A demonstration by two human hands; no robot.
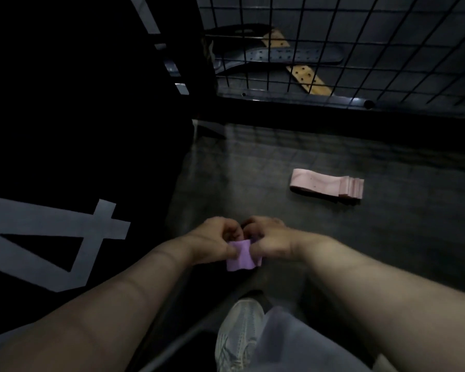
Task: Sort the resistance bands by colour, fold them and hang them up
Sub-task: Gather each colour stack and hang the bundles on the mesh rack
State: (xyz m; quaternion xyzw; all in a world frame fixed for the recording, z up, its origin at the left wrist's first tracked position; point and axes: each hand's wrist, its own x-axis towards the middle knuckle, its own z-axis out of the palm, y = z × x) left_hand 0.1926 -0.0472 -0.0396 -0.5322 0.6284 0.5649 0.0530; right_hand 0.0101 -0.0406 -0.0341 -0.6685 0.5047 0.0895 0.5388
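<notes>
Your left hand [212, 241] is pinching the left edge of the small folded purple elastic resistance band [240, 259], with the thumb pressing on the near face and the fingers curling behind it. Your right hand [270, 238] is gripping the right edge of the same purple band, with its fingers curling inward and its knuckles facing up. Both hands are sitting close together, and their fingertips are nearly meeting just above the band. The purple band is hanging between them as a short, flat, doubled piece over the dark grey floor mat [253, 170]. Whether its lower edge is touching the mat cannot be told.

Beyond the purple band and to its right, the stack of pale pink folded resistance bands [328, 183] is lying flat on the mat, well apart from both hands. Farther beyond the purple band, a black wire mesh panel [360, 36] is standing. Behind it, a dark perforated strap [279, 56] and a tan perforated strip [306, 79] are lying crossed. To the left of the purple band, a black surface with a large grey numeral 4 [51, 237] is showing. Nearer to you than the purple band, a grey-white knitted trainer [239, 331] is resting on the floor beside a pale grey trouser leg [293, 345].
</notes>
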